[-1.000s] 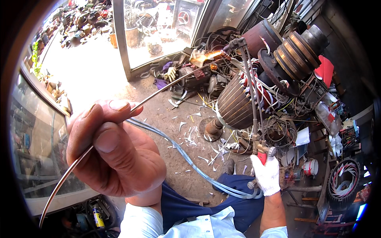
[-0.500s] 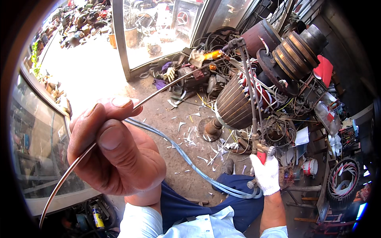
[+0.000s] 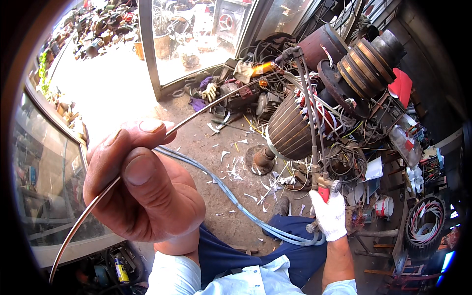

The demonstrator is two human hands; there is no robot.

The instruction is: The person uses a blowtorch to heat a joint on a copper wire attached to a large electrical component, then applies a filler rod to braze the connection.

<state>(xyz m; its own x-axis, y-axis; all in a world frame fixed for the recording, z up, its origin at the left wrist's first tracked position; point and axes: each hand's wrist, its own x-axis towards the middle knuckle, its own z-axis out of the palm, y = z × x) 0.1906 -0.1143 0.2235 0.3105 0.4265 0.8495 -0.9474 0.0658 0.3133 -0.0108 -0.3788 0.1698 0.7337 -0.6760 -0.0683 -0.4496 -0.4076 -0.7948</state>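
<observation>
Close to the camera on the left, my bare left hand [image 3: 147, 182] pinches a thin metal rod [image 3: 201, 107] between thumb and fingers. The rod's far end reaches up to the right, near the torch flame; its other end curves down past my palm. My right hand [image 3: 329, 216], in a white glove, is closed round the red handle of a gas torch [image 3: 310, 118]. An orange flame [image 3: 264, 68] shows at the torch's head, pointing left. Just right of the torch lies a motor rotor [image 3: 290, 127], tilted, with ribbed body, white-sleeved wires and copper rings [image 3: 365, 64].
Blue hoses [image 3: 216, 181] run across the floor to the torch. White scraps litter the ground near a rusty round-based stand [image 3: 260, 160]. Gloves and scrap parts [image 3: 231, 91] are heaped by the glass door. A wound stator [image 3: 425, 221] stands at right.
Hardly anything differs; both hands keep their places on the rod and torch. The flame's shape has altered slightly.
</observation>
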